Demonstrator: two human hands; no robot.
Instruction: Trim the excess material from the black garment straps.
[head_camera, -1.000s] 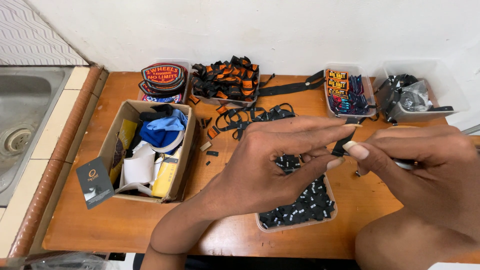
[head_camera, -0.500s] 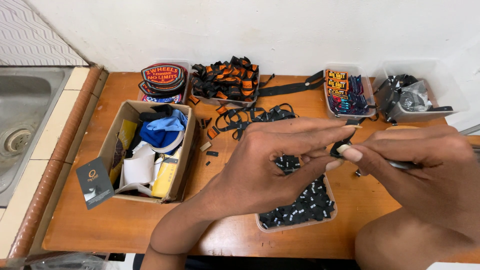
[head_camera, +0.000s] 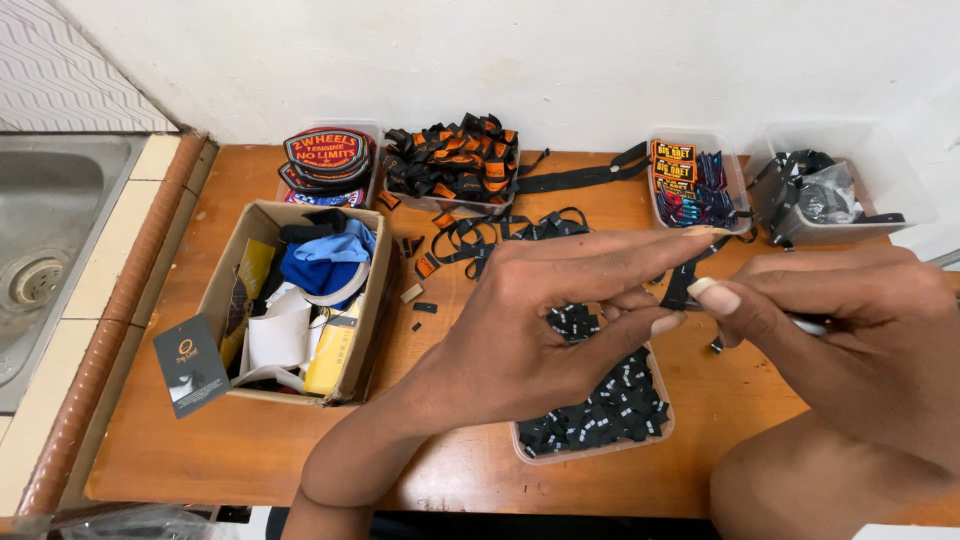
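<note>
Black woven label (head_camera: 680, 290) sits pinched between the left hand (head_camera: 540, 330) and right hand (head_camera: 850, 330), fingers of both clamped on it, above the tray of black labels (head_camera: 600, 420) on the worktop (head_camera: 250, 450). Best kept taut, pinched at its edges.

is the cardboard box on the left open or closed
Open. The cardboard box has no lid or closed flaps; blue cloth and white pieces show inside.
</note>
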